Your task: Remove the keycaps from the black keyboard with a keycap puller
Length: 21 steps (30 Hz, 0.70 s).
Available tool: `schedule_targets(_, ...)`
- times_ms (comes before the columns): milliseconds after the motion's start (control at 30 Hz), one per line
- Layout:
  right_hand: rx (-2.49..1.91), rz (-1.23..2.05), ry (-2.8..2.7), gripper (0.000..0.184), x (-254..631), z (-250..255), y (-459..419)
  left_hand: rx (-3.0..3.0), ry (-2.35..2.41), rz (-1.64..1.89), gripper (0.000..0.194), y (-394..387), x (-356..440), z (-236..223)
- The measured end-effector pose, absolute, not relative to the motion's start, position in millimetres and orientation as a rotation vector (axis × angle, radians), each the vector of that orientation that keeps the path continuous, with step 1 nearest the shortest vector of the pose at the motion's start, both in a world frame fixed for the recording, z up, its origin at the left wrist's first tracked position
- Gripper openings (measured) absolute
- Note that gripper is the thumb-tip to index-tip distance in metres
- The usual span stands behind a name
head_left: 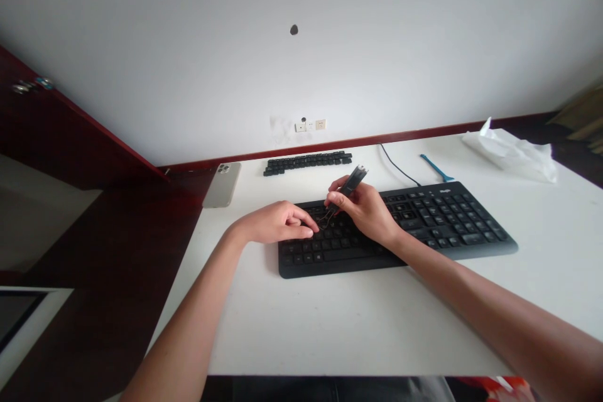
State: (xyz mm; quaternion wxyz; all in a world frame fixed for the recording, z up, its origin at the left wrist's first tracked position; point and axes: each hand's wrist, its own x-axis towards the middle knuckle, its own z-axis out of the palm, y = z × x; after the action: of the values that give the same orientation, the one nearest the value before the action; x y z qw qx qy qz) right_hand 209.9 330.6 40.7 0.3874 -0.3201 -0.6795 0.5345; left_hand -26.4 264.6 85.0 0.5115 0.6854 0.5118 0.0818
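We've got the R hand (365, 210) pinching a black keycap puller (349, 187), thumb and fingers shut firmly on it, its wire loops (326, 218) just past the fingertips, over the keys of our black kbd (445, 220). Our L hand (276, 223) lies loosely curled, holding nothing, its fingers (306, 230) on the keys just left of the loops. Risk: a crooked pull could bend a switch stem or ping a cap off. Beyond the fingers, a row of loose keycaps (307, 163) sits on the white desk (377, 326); far to their right, a crumpled white tissue pack (511, 154), contents hidden.
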Motion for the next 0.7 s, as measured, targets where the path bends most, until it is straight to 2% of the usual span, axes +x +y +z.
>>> schedule_targets(700,-0.807,1.397,-1.756,0.042,211.1,37.8,331.8,1.616,1.16,0.152,0.051,264.8,-27.5,87.5)
